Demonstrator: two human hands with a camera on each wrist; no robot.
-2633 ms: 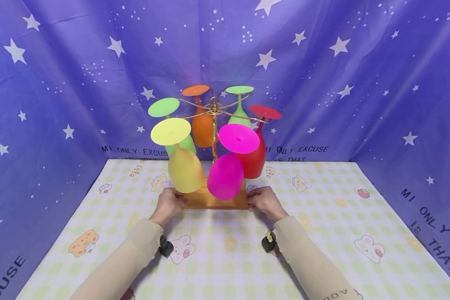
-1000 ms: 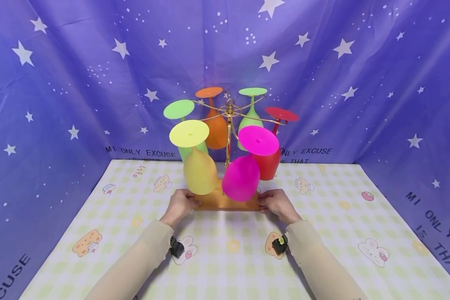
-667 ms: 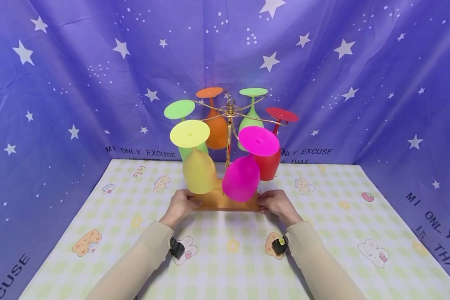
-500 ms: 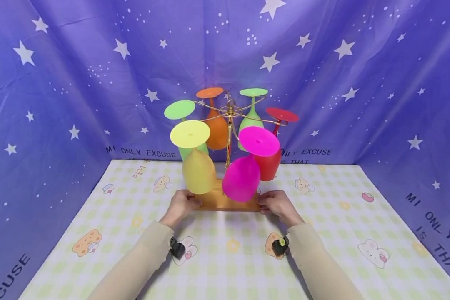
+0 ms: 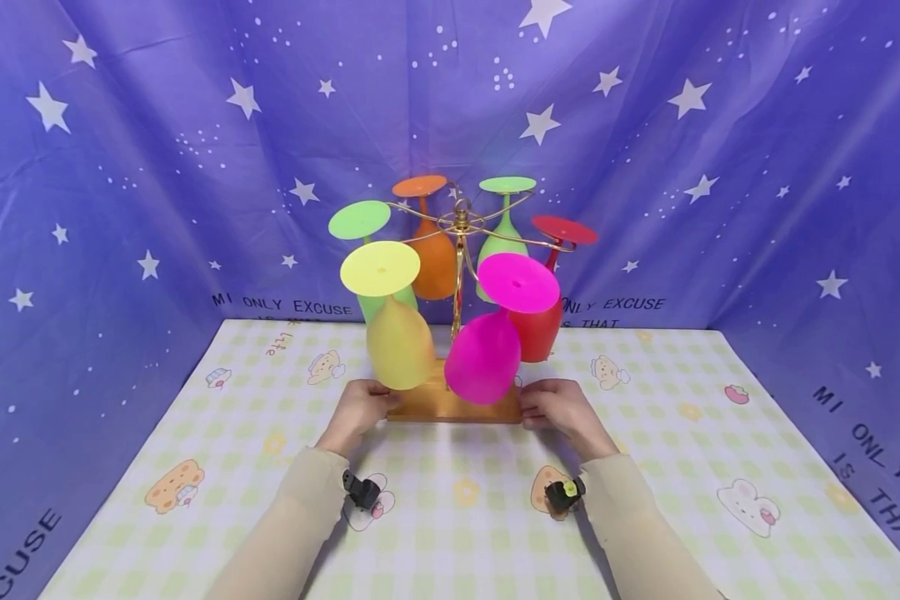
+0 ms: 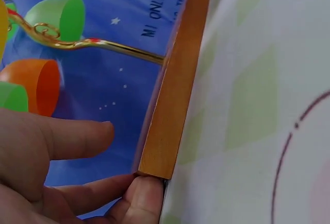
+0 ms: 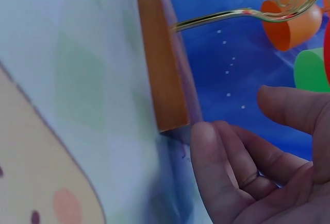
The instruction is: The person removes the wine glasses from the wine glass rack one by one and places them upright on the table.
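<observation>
A gold wire rack (image 5: pixel 461 221) on a wooden base (image 5: pixel 450 408) holds several upside-down glasses: yellow (image 5: pixel 399 350), magenta (image 5: pixel 483 358), red (image 5: pixel 537 333), orange (image 5: pixel 435 262) and two green. My left hand (image 5: pixel 356 412) is at the base's left end. In the left wrist view its fingertips touch the end of the base (image 6: pixel 178 95), with the thumb held away. At the right end is my right hand (image 5: pixel 566 412). The right wrist view shows its thumb raised and its fingers beside the base's corner (image 7: pixel 172 105); whether they touch it, I cannot tell.
A checked cloth with cartoon prints (image 5: pixel 465 533) covers the table. Purple star-patterned curtains (image 5: pixel 645 167) stand behind it and along both sides. A small black device (image 5: pixel 363 493) is at the left wrist, another (image 5: pixel 562 496) at the right.
The rack with its glasses has moved right across the cloth, with both hands at its base, and then stopped. Since the last earlier frame both hands have loosened, the right one shifting slightly outward.
</observation>
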